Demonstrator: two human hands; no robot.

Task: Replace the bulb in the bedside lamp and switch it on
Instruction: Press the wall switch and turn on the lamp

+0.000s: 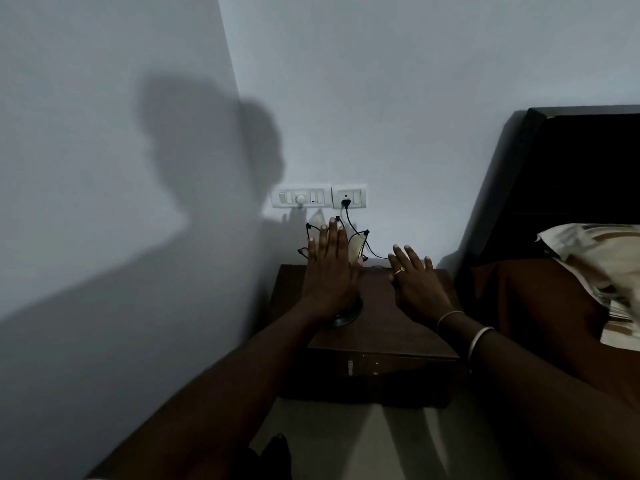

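2 flat hands: left hand (329, 271) fingers (333, 233) cover lamp (355, 249).

Left hand (329, 271) covers most of the lamp (356, 249): only petal tips and a sliver of base beside the hand show, bulb and socket hidden. Can't tell if that hand touches the lamp. Cord (360, 242) vanishes behind the right hand (417, 289). Pillow (602, 271), headboard (571, 174) cut by right edge. Table (381, 327) front too dark to read.
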